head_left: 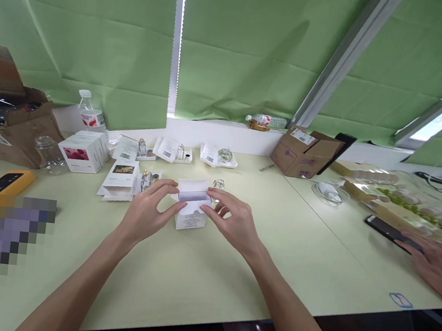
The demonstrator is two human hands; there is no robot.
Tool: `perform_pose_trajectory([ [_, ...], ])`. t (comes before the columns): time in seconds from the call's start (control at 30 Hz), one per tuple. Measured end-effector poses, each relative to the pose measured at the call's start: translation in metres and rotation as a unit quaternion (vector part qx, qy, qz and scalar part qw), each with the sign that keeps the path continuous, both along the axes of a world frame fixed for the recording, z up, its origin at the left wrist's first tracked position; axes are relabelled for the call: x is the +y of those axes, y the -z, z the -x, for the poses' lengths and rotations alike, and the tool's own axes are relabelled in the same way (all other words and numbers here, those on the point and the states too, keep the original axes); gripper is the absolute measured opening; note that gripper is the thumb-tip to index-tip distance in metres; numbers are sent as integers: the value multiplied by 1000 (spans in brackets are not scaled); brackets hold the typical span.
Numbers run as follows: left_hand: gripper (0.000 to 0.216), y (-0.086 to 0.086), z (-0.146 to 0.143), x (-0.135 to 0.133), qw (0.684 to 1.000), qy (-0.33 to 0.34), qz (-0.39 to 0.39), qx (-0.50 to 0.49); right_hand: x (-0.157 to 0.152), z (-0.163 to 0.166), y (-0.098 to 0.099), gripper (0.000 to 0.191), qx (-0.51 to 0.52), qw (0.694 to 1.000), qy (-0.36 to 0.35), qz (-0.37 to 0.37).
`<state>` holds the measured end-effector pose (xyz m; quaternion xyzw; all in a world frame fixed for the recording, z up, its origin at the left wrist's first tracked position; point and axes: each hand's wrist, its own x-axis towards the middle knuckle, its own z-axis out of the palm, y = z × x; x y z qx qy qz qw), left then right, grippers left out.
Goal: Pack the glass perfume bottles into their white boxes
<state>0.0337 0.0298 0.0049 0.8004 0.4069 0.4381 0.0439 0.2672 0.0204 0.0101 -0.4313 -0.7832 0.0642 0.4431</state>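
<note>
A small white carton [191,216] stands on the pale green table [200,284] in front of me, its top flap raised. My left hand [148,209] grips its left side with curled fingers. My right hand [231,219] pinches its right side, fingertips at the open top. Just behind the carton stands a small glass bottle [219,184]. To the left lie flat white cartons [120,180] and a small gold-capped bottle [146,180].
A stack of white boxes [84,151], a water bottle [89,112] and brown paper bags [22,134] sit far left. A cardboard box [301,154] stands at the back right. Another person's hand [437,264] rests by a black phone [390,231] at the right edge.
</note>
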Motion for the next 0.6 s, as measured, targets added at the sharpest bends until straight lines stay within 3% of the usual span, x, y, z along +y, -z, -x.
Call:
perform_pose_trajectory([
  [0.13, 21, -1, -2, -2, 1000, -5, -17, 7, 0, -1, -1, 34, -10, 1000, 0, 4],
  [0.37, 34, -2, -4, -5, 999, -11, 28, 37, 0, -2, 2, 47, -44, 998, 3, 33],
  [0.6, 25, 1, -3, -2, 997, -47, -37, 47, -1, -1, 0, 53, -50, 997, 0, 56],
])
